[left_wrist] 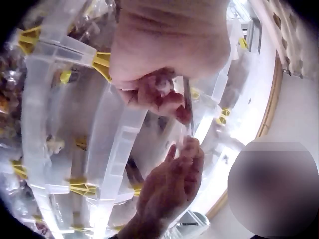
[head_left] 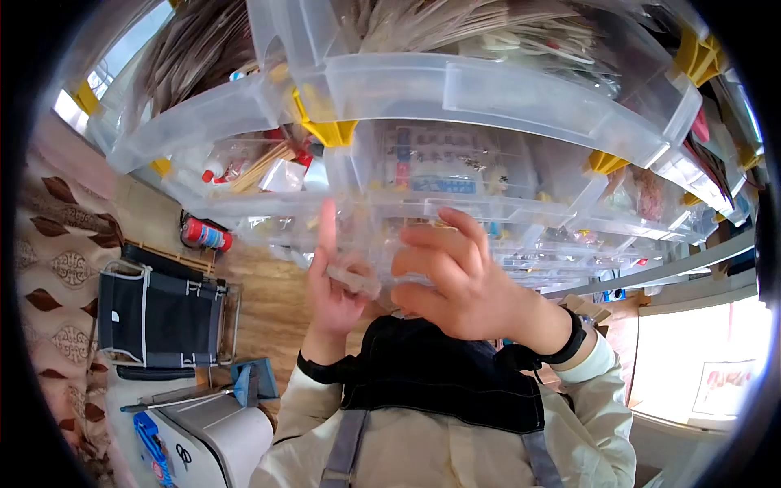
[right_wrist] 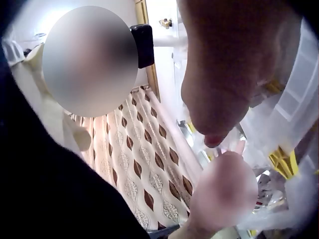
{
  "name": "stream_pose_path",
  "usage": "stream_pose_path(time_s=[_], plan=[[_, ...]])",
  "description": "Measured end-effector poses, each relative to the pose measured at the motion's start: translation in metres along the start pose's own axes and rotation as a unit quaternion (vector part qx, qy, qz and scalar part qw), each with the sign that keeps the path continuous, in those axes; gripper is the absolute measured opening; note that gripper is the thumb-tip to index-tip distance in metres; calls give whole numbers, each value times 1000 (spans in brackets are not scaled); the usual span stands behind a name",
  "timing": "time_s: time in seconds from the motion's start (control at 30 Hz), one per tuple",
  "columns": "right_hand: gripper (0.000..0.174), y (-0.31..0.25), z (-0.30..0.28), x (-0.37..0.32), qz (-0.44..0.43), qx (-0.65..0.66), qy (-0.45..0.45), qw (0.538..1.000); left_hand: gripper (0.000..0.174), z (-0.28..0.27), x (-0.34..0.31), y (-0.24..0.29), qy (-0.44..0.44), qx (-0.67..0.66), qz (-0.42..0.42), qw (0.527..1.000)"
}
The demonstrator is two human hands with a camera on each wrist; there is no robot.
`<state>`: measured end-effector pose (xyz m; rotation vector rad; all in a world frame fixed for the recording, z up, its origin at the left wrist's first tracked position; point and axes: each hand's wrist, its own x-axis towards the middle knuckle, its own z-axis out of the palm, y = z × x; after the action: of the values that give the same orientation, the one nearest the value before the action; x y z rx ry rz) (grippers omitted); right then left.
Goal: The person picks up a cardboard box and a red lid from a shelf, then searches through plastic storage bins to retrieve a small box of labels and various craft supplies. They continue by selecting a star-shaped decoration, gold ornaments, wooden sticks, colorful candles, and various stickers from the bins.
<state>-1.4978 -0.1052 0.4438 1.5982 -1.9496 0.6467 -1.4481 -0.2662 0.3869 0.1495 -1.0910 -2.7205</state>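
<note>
Two bare hands are raised in front of a rack of clear plastic bins [head_left: 521, 85]. My left hand [head_left: 338, 305] points its index finger up, while the thumb and other fingers hold a small translucent, whitish piece [head_left: 358, 281] against the palm. Just to the right, my right hand [head_left: 447, 272] is held with bent fingers, its fingertips close to that piece. In the left wrist view the right hand's fingertips [left_wrist: 190, 145] are drawn together below the left hand [left_wrist: 157, 97]; I cannot tell whether they pinch anything. The right wrist view shows mostly the back of the right hand [right_wrist: 219, 94].
Yellow connectors [head_left: 321, 122] join the stacked bins, which hold paper bundles, sticks and packets. On the left stand a dark folding chair [head_left: 167, 313], a fire extinguisher [head_left: 207, 234] and a white bin [head_left: 220, 435]. A patterned curtain [head_left: 69, 268] hangs at the far left.
</note>
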Motion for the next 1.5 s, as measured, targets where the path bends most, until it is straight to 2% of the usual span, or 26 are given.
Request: stream_pose_path(time_s=[0.03, 0.07, 0.1, 0.13, 0.23, 0.33, 0.43, 0.57, 0.67, 0.73, 0.77, 0.87, 0.9, 0.97, 1.0, 1.07, 1.1, 1.2, 1.27, 1.3, 1.33, 1.37, 1.4, 1.43, 1.47, 1.5], plan=[[13, -2, 3, -3, -3, 9, 1, 1000, 58, -1, 0, -1, 32, -15, 0, 999], [11, -4, 5, -7, -76, -64, 23, 995, 58, -2, -1, -3, 64, -29, 0, 998], [8, -5, 8, -9, -148, -136, 49, 978, 59, -13, 1, -7, -2, -38, 0, 999], [9, -3, 10, -9, -183, -162, 72, 967, 59, -17, -1, -6, -33, -41, 3, 999], [13, 1, 5, -14, -194, -119, 38, 973, 61, -17, -4, 1, -128, -5, -3, 992], [16, 9, 10, -15, -201, -82, 88, 972, 63, -5, -10, 2, -99, 70, -1, 993], [19, 9, 10, -17, -212, -63, 91, 971, 63, -7, -11, 3, -143, -1, -16, 990], [20, 9, 6, -15, -211, -65, 56, 974, 63, -6, -11, 7, -130, 51, -14, 990], [21, 8, 9, -13, -160, -63, 36, 984, 62, -14, -12, 4, -102, 29, 3, 994], [26, 10, 9, -8, -107, -49, 98, 988, 60, -14, -10, 9, -89, 17, -9, 996], [26, 9, 9, -7, -106, -50, 98, 988, 60, -12, -9, 11, -89, 16, -9, 996], [29, 7, 11, -8, -37, -130, 67, 989, 57, -17, -6, 12, -48, 35, -14, 998], [29, 7, 10, -9, -35, -130, 68, 989, 56, -33, -2, 6, -153, -44, -7, 987], [22, 7, 6, -13, -115, -179, 37, 976, 56, -22, -1, 11, -258, -125, -4, 958], [22, 7, 8, -18, -111, -189, 33, 975, 56, -9, -5, 11, -44, -57, -6, 997], [21, 8, 15, -27, -164, -203, 63, 963, 57, 5, -4, 6, 157, 4, -21, 987], [18, 8, 15, -23, -197, -227, 78, 951, 57, 1, -4, 6, 141, -3, -32, 989], [10, 4, 6, -18, -192, -238, 33, 952, 56, -15, -10, 5, 63, 6, -25, 998], [10, 5, 5, -18, -216, -149, 4, 965, 56, -26, -12, 4, 12, 13, -3, 1000], [10, 7, 1, -16, -213, -156, 4, 965, 55, -30, -11, 4, -14, 13, 14, 1000], [12, 12, -7, -14, -211, -126, 71, 967, 55, -30, -10, 6, -20, 13, 13, 1000], [15, 16, -16, -12, -210, -94, 136, 964, 57, -29, -8, 9, 24, -17, 34, 999], [15, 21, -28, -12, -128, -61, 127, 982, 59, -28, -8, 11, 71, -48, 55, 995], [14, 33, -36, -10, -28, -104, 96, 990, 59, -31, -10, 14, 70, -51, 56, 995], [14, 49, -42, -6, 71, -144, 63, 985, 59, -35, -11, 18, 53, -29, 62, 996], [13, 60, -47, 2, 216, -124, 20, 968, 59, -40, -13, 21, 37, -7, 68, 997]])
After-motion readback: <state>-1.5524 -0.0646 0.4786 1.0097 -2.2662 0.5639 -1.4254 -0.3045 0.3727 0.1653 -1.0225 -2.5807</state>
